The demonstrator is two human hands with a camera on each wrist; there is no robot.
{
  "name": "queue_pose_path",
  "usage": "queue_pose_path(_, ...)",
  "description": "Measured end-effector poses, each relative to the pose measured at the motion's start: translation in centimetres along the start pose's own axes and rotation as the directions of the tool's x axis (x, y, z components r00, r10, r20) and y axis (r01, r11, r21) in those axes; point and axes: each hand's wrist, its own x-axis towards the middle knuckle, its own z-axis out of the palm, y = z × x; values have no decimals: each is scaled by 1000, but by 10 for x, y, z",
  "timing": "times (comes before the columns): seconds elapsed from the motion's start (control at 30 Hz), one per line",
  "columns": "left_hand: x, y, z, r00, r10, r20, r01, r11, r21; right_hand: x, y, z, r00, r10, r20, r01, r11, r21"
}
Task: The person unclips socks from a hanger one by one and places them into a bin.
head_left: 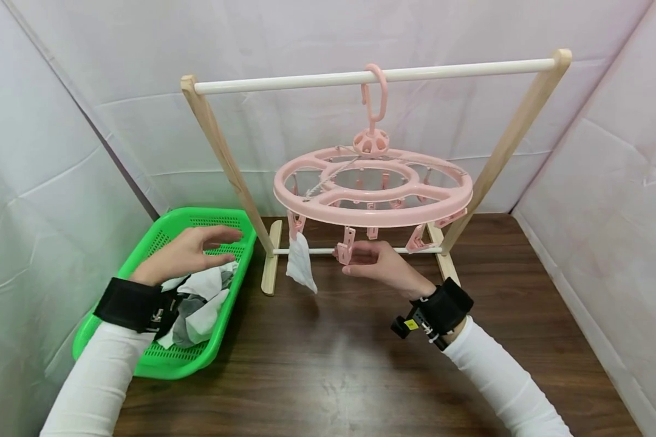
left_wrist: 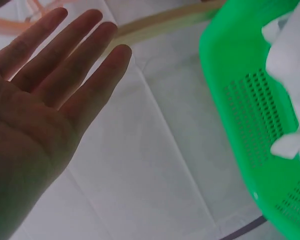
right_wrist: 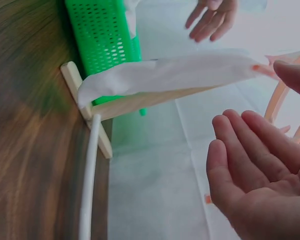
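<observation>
A round pink clip hanger hangs by its hook from a white rail. One clip at its left front grips a narrow piece of white cloth, which dangles down. My right hand is just behind a front clip, thumb apart from the slightly bent fingers; nothing is held between them. Over the green basket floats my left hand, its fingers extended and its palm bare. White and grey cloth pieces lie heaped in the basket below it.
Wooden legs on flat feet hold up the rail, with a thin white bar low between them. Several other clips hang around the hanger. White sheeting encloses the dark wooden table.
</observation>
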Motion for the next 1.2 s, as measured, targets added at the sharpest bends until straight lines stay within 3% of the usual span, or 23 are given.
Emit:
queue_pose_path(0.2, 9, -5, 21, 1000, -8, 25, 10, 997, -72, 13, -13, 5, 993, -109, 52, 107, 994, 33)
queue_pose_path(0.4, 23, -9, 41, 999, -13, 37, 19, 985, -172, 23, -22, 11, 989, -142, 27, 138, 984, 113)
queue_pose_path(0.57, 37, -8, 57, 999, 9, 45, -1, 985, -175, 32, -32, 16, 981, -194, 18, 190, 972, 136)
queue_pose_path(0.63, 43, -6, 63, 999, 25, 46, -16, 983, -184, 34, -36, 17, 984, -173, 34, 167, 975, 148)
queue_pose_path(0.77, 55, -1, 72, 998, 58, 19, -52, 973, -223, 34, -42, 17, 995, -54, 88, 33, 974, 224)
queue_pose_path(0.8, 58, 0, 73, 998, 69, 5, -66, 969, -237, 36, -44, 18, 993, -65, 96, 44, 977, 211)
queue_pose_path(0.87, 63, 2, 74, 996, 84, -25, -87, 962, -259, 40, -47, 19, 986, -121, 115, 95, 974, 207)
queue_pose_path(1.0, 72, 7, 73, 993, 99, -67, -113, 955, -274, 51, -54, 23, 948, -275, 163, 239, 948, 210)
queue_pose_path(1.17, 79, 10, 76, 988, 116, -103, -133, 973, -190, 56, -61, 23, 931, -320, 176, 272, 929, 252)
queue_pose_path(1.2, 79, 10, 77, 987, 119, -108, -137, 973, -184, 57, -63, 24, 920, -356, 166, 313, 919, 238)
